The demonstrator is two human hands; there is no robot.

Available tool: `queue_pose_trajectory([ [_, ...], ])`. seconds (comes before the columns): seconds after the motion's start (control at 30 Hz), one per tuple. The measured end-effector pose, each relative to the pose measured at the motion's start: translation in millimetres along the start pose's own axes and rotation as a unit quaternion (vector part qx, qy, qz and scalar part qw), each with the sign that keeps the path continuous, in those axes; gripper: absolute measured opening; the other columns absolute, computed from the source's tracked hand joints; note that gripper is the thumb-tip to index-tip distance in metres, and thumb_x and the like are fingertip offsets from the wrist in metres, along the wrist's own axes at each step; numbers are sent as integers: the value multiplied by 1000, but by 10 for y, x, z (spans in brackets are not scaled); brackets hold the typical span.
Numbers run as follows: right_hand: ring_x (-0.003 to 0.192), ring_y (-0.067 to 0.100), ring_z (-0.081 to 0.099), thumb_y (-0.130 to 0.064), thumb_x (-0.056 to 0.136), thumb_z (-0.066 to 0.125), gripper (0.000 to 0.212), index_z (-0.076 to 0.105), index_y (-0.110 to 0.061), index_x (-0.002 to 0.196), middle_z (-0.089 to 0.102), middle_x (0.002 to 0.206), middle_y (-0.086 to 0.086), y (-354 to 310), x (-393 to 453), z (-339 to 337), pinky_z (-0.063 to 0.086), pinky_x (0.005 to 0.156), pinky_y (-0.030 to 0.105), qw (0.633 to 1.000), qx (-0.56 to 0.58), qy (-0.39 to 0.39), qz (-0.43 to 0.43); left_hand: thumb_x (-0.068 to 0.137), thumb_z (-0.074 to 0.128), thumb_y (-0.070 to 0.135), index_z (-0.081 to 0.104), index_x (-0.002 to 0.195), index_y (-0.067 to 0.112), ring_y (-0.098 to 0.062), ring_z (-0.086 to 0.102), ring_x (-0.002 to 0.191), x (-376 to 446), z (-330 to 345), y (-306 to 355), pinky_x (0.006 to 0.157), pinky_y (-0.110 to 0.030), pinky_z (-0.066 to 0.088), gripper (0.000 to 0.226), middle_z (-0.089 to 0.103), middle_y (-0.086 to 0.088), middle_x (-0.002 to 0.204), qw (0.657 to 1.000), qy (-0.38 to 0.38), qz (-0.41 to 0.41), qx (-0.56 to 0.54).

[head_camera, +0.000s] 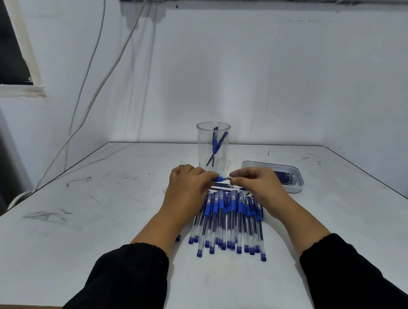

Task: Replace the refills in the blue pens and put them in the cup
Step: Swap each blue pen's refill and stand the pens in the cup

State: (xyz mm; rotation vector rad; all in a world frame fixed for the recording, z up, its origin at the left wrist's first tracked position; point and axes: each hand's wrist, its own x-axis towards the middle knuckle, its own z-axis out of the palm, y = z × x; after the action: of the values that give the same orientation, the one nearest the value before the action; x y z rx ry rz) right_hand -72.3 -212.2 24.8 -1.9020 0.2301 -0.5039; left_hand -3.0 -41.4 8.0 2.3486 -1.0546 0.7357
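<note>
Between the two hands, just in front of the cup, a blue pen (pixel 221 178) is held level above the table, its blue grip section showing beside the left fingers and its thin tip end pointing toward the right hand. The left hand (pixel 188 184) curls its fingers round the pen's barrel, which is mostly hidden under them, while the right hand (pixel 260 184) pinches the tip end between thumb and fingertips; whether the tip piece is on or off the barrel is too small to tell. Just behind stands the clear plastic cup (pixel 212 146), upright, with two blue pens (pixel 215 144) leaning inside it. Below the hands a pile of blue pens (pixel 231 220) lies roughly side by side, blue end plugs toward the person, and partly under both wrists. A loose refill (pixel 223 185) and a few small dark bits lie between the pile and the held pen. To the right of the cup sits a shallow grey tray (pixel 292 188) holding dark refills (pixel 287 177), partly hidden by the right hand. All this rests on a scuffed white table (pixel 98 207) set in a corner of white wall (pixel 276 75), where white cables (pixel 101 82) hang down at the left; black sleeves (pixel 126 279) cover both forearms
</note>
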Motion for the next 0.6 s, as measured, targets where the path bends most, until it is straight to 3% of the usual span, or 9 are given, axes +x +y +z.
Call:
queue_pose_trajectory([
  [0.1, 87, 13, 69, -16, 84, 72, 10, 74, -17, 94, 73, 87, -1, -7, -3, -14, 53, 78, 25, 1000, 1, 5, 8, 94, 51, 37, 60, 121, 30, -16, 49, 108, -2, 2, -5, 94, -30, 23, 29, 65, 6, 113, 1000, 11, -1, -3],
  [0.27, 86, 8, 66, -26, 90, 66, 17, 73, -15, 101, 73, 85, -4, 6, -1, 13, 50, 91, 33, 999, -36, -1, 1, 94, 50, 41, 58, 124, 30, -15, 47, 111, -8, -3, 2, 96, -31, 22, 33, 63, 6, 116, 1000, 2, 0, -5],
  [0.4, 86, 9, 66, -33, 93, 61, 16, 72, -21, 90, 72, 84, -5, 11, -3, 29, 50, 93, 37, 998, -60, -4, 5, 93, 51, 40, 58, 124, 29, -16, 47, 111, -7, -14, 13, 97, -32, 22, 34, 63, 5, 116, 1000, 4, 7, -13],
  [0.6, 82, 16, 66, -37, 95, 57, 31, 75, -15, 83, 72, 77, -1, -10, -13, 35, 50, 90, 39, 998, -69, -7, 12, 90, 59, 33, 65, 117, 23, -21, 54, 102, -13, -11, 18, 92, -36, 28, 29, 68, 1, 104, 999, 30, 35, -18],
])
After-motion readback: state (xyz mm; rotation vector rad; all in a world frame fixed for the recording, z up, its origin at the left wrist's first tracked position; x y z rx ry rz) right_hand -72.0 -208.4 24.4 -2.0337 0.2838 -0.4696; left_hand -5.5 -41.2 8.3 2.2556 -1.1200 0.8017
